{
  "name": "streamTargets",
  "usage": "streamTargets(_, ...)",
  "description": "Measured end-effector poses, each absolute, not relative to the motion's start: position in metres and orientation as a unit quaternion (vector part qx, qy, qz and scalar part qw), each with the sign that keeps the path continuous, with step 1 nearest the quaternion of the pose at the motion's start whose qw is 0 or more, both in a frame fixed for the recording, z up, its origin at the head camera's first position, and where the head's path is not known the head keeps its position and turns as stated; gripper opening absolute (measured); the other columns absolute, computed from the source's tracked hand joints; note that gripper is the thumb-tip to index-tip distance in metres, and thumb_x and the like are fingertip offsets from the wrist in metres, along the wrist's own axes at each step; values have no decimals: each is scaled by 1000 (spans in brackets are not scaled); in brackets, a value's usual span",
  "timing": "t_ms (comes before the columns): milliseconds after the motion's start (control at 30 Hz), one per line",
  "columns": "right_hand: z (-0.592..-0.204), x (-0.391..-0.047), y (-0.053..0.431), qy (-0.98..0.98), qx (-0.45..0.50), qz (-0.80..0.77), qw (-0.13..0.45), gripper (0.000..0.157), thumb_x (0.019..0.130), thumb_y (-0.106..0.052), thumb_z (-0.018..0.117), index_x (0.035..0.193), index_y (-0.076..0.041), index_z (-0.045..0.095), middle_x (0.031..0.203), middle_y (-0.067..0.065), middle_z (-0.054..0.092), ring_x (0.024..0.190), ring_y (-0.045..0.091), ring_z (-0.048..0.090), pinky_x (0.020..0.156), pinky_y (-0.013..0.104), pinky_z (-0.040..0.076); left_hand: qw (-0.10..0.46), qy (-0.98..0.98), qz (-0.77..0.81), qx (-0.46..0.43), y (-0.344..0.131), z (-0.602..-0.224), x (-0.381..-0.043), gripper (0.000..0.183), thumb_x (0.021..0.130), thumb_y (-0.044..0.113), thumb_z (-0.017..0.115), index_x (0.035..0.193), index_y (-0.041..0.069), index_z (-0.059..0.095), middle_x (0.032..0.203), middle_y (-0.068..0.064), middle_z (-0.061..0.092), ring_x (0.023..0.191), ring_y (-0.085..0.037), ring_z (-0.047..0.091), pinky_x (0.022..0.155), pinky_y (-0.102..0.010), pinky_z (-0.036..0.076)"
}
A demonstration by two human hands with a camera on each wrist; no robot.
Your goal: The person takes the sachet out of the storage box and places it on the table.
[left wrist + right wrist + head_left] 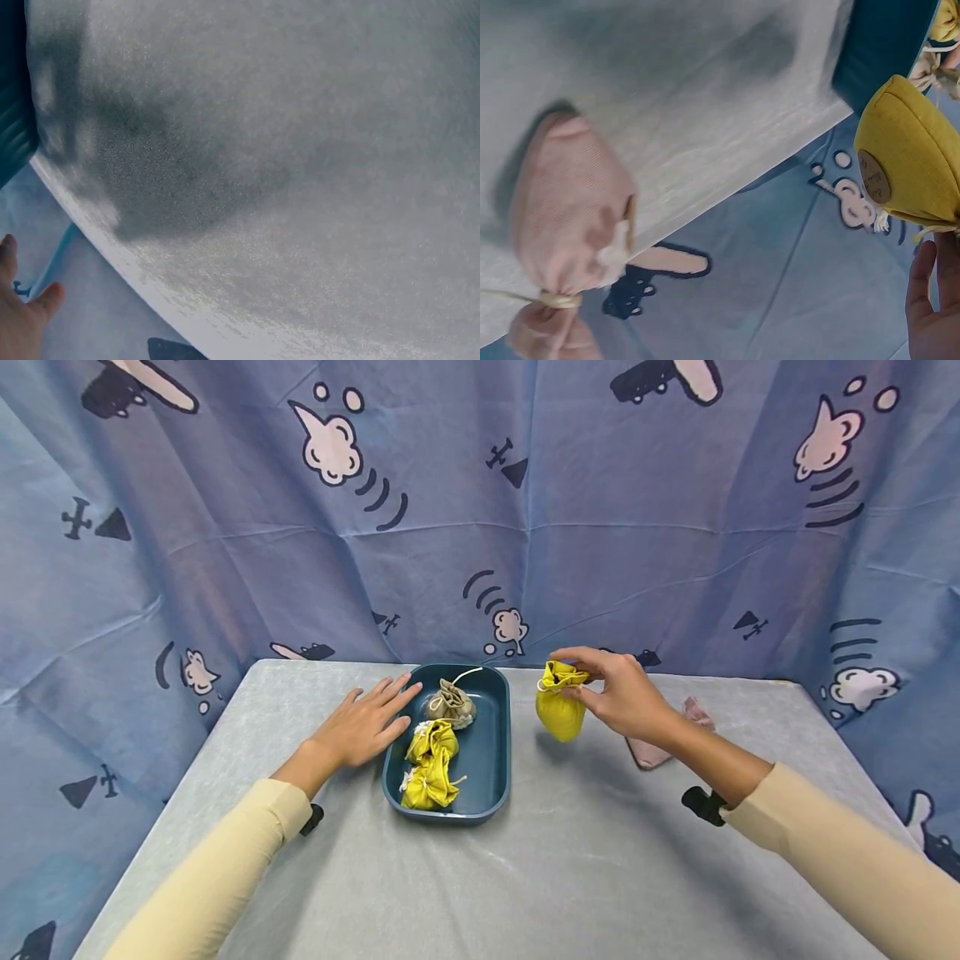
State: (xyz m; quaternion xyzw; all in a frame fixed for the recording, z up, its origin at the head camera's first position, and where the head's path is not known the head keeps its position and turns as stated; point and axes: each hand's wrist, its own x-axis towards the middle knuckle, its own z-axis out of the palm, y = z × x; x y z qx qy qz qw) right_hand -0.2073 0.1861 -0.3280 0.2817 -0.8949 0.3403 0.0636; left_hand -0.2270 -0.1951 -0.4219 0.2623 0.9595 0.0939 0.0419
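Observation:
In the head view my right hand [622, 697] pinches a yellow drawstring pouch [561, 714] by its gathered neck, and the pouch hangs above the table to the right of a dark blue tray [497, 752]. A round tag [874, 177] shows on that pouch in the right wrist view. My left hand [367, 722] has its fingers spread, with fingertips at the tray's left rim. Inside the tray lie a beige drawstring pouch [452, 705] at the back and two yellow pouches, one in the middle [432, 741] and one in front [429, 783].
A pink drawstring pouch [574, 202] lies on the table to the right, partly behind my right forearm in the head view. The light grey tabletop [480, 893] ends at a blue patterned curtain [450, 510] at the back and sides.

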Motion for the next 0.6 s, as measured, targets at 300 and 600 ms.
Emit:
streamTargets(300, -337, -209, 211, -900, 267, 336, 76, 47, 84, 7, 75, 129, -4, 63, 121, 14, 68, 102, 29, 66, 87, 47, 55, 41, 959, 93, 264, -195, -422, -227, 58, 108, 42, 36, 161, 26, 19, 167, 1, 10, 150, -33, 19, 113, -68, 18)
streamTargets(600, -354, -207, 234, -903, 258, 333, 87, 47, 83, 8, 75, 127, -3, 64, 119, 16, 69, 99, 30, 67, 83, 45, 55, 45, 960, 94, 258, -193, -422, -227, 58, 107, 43, 36, 161, 27, 19, 167, 1, 9, 150, -32, 19, 113, -68, 17)
